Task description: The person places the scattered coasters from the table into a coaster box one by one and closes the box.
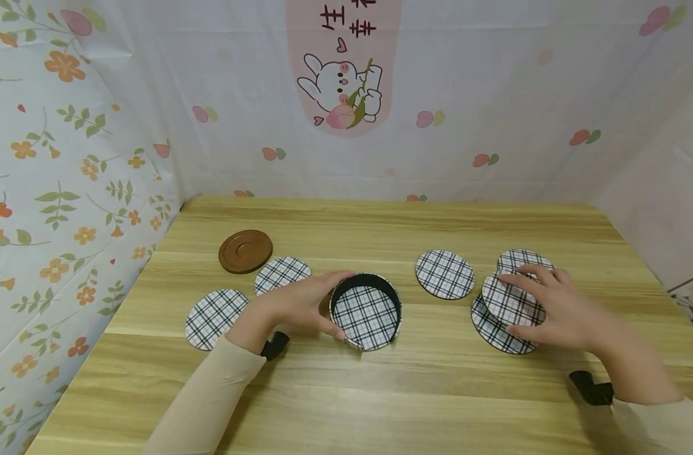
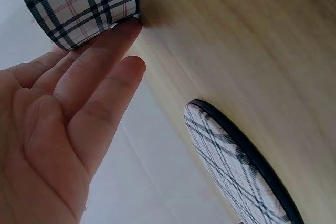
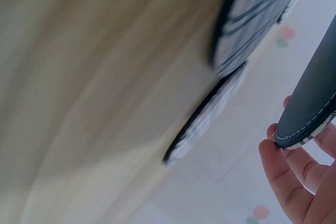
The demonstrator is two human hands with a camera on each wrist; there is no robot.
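My left hand [image 1: 301, 306] holds the side of a round plaid coaster holder [image 1: 374, 281], thumb at its near edge and fingers at the far one. Inside the dark-walled holder a plaid round faces up. In the left wrist view, fingers lie along the holder's plaid outer wall [image 2: 89, 3]. Over to the right, my right hand [image 1: 570, 309] pinches a round plaid coaster [image 1: 506, 300] by its edges, above another coaster [image 1: 496, 338] on the table. The right wrist view shows the held coaster's dark stitched underside [image 3: 315, 93], raised off the wood.
A further plaid coaster [image 1: 525, 258] lies behind the right hand, and one [image 1: 445, 274] lies between the hands. Two more, a near one [image 1: 210, 319] and a far one [image 1: 282, 272], flank the left forearm. A brown wooden disc [image 1: 246, 251] sits at the back left.
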